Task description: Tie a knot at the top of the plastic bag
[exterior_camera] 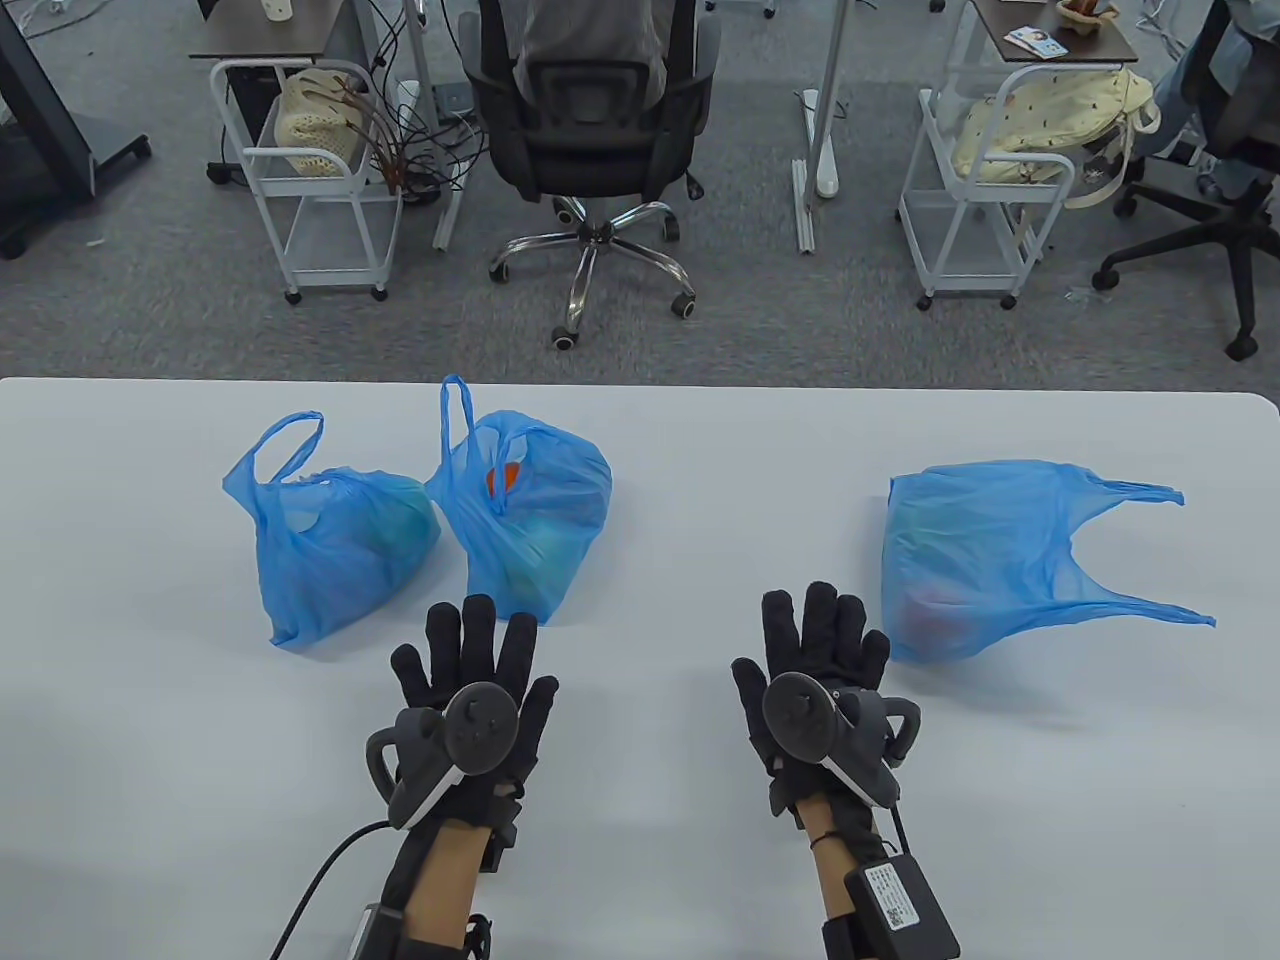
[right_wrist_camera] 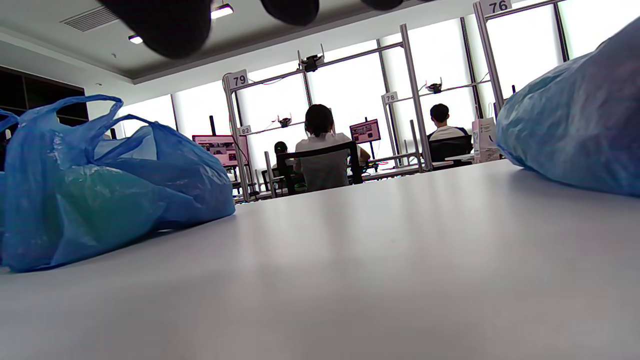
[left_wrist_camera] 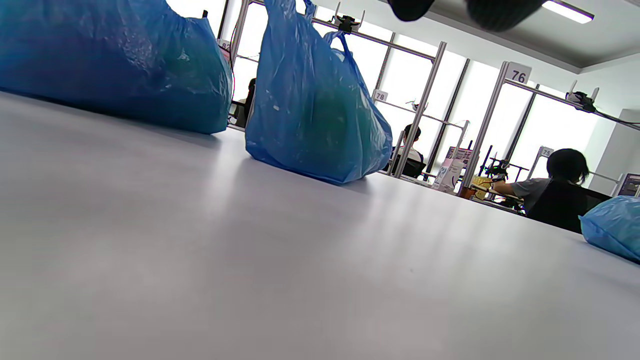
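Our black-gloved left hand [exterior_camera: 470, 690] & right hand [exterior_camera: 815, 670] lie flat, fingers spread, holding nothing; ready position, we judge, before three untied blue plastic bags [exterior_camera: 525, 510].

Three filled blue plastic bags [exterior_camera: 540, 520] lie untied on the table.

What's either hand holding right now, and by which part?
Nothing. The left hand and right hand lie open and flat on the table, apart from all three blue bags; nearest is the middle bag.
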The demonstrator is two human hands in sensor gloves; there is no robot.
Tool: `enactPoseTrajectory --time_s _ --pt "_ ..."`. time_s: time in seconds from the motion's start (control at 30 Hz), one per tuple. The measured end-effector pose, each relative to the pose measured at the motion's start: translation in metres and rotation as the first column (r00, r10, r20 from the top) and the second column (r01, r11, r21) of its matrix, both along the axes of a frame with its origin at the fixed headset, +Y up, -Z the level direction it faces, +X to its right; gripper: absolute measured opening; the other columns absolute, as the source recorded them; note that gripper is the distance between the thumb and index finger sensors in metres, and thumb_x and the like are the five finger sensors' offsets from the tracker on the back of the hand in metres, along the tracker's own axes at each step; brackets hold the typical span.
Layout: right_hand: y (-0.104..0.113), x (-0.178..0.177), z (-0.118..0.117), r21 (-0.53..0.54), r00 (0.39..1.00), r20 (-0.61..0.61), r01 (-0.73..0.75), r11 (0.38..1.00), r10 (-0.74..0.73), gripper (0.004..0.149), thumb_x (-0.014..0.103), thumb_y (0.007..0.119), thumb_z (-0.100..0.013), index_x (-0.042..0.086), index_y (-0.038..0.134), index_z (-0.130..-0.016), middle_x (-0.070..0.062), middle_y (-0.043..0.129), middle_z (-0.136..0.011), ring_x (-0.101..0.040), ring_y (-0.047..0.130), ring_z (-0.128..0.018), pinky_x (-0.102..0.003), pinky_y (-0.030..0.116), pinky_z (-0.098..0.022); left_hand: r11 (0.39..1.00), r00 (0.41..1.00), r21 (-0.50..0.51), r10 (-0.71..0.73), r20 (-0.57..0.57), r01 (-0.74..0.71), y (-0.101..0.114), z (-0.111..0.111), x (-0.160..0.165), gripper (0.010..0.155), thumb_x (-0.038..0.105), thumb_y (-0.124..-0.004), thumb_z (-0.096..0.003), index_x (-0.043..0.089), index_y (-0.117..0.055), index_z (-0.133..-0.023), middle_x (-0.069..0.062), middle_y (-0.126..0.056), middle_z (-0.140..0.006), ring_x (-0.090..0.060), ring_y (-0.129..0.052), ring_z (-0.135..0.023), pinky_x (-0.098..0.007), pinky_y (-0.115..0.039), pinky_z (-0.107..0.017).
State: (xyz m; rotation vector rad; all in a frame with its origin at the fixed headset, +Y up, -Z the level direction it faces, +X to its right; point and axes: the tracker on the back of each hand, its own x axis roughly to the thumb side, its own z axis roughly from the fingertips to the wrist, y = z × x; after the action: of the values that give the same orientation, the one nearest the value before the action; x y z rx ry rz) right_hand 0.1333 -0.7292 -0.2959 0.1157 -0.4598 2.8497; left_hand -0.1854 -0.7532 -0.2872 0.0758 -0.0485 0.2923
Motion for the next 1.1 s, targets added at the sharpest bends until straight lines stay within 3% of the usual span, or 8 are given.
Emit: enactPoseTrajectory --time_s 0.2,0.33,0.57,0.7,0.83,0.97,1.07,1.1 --pt "0.000 0.001 0.000 0.014 1.000 0.004 0.010 1.000 -0.010 0.073 0.049 0.071 -0.051 0.011 0.043 -0.108 -0.030 0.037 -0.107 -0.059 0.034 -0.097 -0.074 0.031 -0.058 1.000 1.000 -0.002 0.000 0.001 0.000 0.000 0.000 -0.001 0.062 0.064 -0.048 -0.0556 0.047 -0.030 -0.113 0.005 -0.006 -0.125 -0.032 0.000 -0.112 -0.065 -0.006 -0.071" --pt "0.002 0.004 0.000 0.078 1.000 0.005 0.022 0.997 -0.023 0.074 0.049 0.071 -0.051 0.010 0.043 -0.107 -0.030 0.039 -0.107 -0.058 0.036 -0.097 -0.073 0.033 -0.058 1.000 1.000 -0.009 0.004 -0.005 -0.004 -0.001 -0.001 -0.002 0.063 0.064 -0.048 -0.0557 0.047 -0.030 -0.113 0.005 -0.006 -0.125 -0.032 0.000 -0.112 -0.065 -0.006 -0.071" --pt "0.011 0.019 0.005 0.239 0.993 0.064 0.084 0.967 -0.102 0.075 0.047 0.071 -0.051 0.007 0.040 -0.106 -0.030 0.039 -0.106 -0.058 0.035 -0.096 -0.073 0.033 -0.057 1.000 1.000 -0.019 0.012 -0.006 -0.012 -0.002 -0.002 -0.002 0.063 0.064 -0.048 -0.0556 0.047 -0.030 -0.113 0.005 -0.007 -0.125 -0.032 0.000 -0.112 -0.065 -0.006 -0.071" --pt "0.018 0.040 0.015 0.364 0.960 0.153 0.166 0.917 -0.234 0.075 0.046 0.070 -0.054 0.003 0.036 -0.104 -0.033 0.038 -0.102 -0.061 0.038 -0.090 -0.072 0.035 -0.055 0.999 1.000 -0.024 0.030 0.000 -0.030 -0.002 -0.001 -0.002 0.063 0.064 -0.048 -0.0556 0.047 -0.030 -0.113 0.004 -0.007 -0.125 -0.032 -0.004 -0.112 -0.065 -0.007 -0.071" --pt "0.023 0.069 0.028 0.557 0.807 0.139 0.416 0.719 -0.574 0.079 0.041 0.073 -0.055 -0.001 0.025 -0.101 -0.032 0.035 -0.099 -0.060 0.039 -0.088 -0.072 0.035 -0.055 0.999 0.999 -0.037 0.034 -0.005 -0.034 -0.004 -0.003 -0.003 0.062 0.064 -0.048 -0.0557 0.047 -0.031 -0.113 0.004 -0.007 -0.126 -0.032 -0.004 -0.113 -0.065 -0.007 -0.071" --pt "0.012 0.102 0.039 0.660 0.524 0.120 0.592 0.462 -0.843 0.080 0.039 0.075 -0.055 -0.002 0.022 -0.099 -0.032 0.031 -0.098 -0.060 0.036 -0.087 -0.072 0.033 -0.054 0.998 0.998 -0.038 0.055 -0.005 -0.055 -0.003 -0.003 -0.004 0.063 0.064 -0.048 -0.0558 0.047 -0.030 -0.114 0.004 -0.007 -0.126 -0.032 -0.004 -0.113 -0.065 -0.007 -0.072" --pt "-0.002 0.120 0.039 0.666 0.372 0.160 0.643 0.379 -0.914 0.081 0.039 0.076 -0.055 -0.003 0.022 -0.099 -0.033 0.030 -0.098 -0.061 0.034 -0.087 -0.072 0.031 -0.054 0.997 0.998 -0.046 0.065 -0.004 -0.065 -0.003 -0.003 -0.004 0.063 0.064 -0.048 -0.0557 0.046 -0.031 -0.114 0.004 -0.007 -0.126 -0.033 -0.005 -0.113 -0.065 -0.009 -0.072" --pt "-0.009 0.126 0.040 0.679 0.286 0.154 0.665 0.311 -0.946 0.081 0.038 0.077 -0.055 -0.003 0.022 -0.099 -0.033 0.030 -0.098 -0.061 0.033 -0.087 -0.072 0.030 -0.055 0.996 0.997 -0.051 0.080 0.000 -0.079 -0.004 -0.002 -0.004 0.063 0.064 -0.048 -0.0557 0.046 -0.031 -0.113 0.004 -0.011 -0.125 -0.033 -0.005 -0.113 -0.065 -0.009 -0.072"
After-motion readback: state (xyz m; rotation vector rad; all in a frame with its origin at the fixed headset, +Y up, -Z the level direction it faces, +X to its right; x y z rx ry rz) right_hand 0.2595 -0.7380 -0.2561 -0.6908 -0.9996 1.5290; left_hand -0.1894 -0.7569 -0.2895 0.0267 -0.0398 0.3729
